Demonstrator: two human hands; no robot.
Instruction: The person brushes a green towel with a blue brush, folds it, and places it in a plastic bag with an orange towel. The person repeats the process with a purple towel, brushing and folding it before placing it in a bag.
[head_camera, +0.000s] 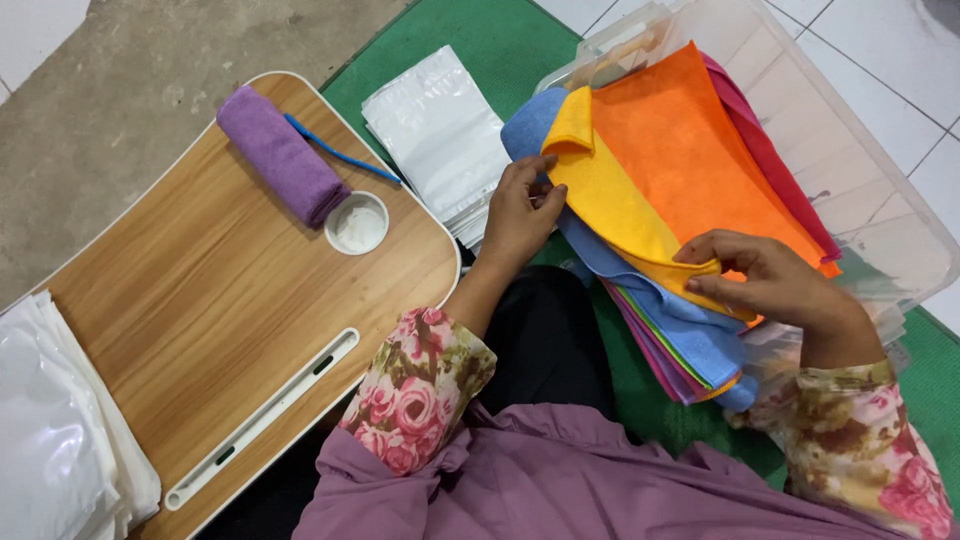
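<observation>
The left hand (520, 210) pinches the far-left edge of the yellow cloth (610, 200), and the right hand (765, 280) is clamped on its near edge. The cloth lies on top of a stack of coloured cloths (680, 340), beside the clear plastic box (880, 190). On the left, the wooden table (230, 300) carries a rolled purple cloth (282, 155) near its far edge, with bare wood in the middle.

bare tabletop (200, 290) beyond rolled purple cloth (283, 155)

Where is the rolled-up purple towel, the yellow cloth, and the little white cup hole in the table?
purple towel (283, 155): head view, middle of the roll.
yellow cloth (610, 200): head view, flat middle of the cloth.
white cup hole (357, 224): head view, its round bottom.
</observation>
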